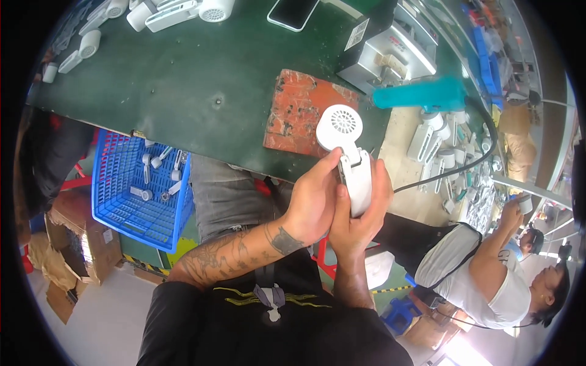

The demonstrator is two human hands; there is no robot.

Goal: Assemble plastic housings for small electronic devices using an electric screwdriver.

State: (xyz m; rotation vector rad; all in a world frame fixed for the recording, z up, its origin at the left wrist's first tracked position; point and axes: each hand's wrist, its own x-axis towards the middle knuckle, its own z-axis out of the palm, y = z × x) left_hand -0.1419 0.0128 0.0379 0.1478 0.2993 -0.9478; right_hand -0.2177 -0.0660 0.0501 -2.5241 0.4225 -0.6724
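At the red board [288,116] on the green desk [195,91], I grip a white fan [350,154], right hand [361,226] wrapped around its handle [359,186], left hand [312,198] at its neck [349,148], probably for steadiness.

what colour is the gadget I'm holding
The gadget is white, with darker slots in its round end; the head view shows it best.

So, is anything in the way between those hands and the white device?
Nothing visible: the right hand holds the white device directly, and the left hand is close beside it, unobstructed.
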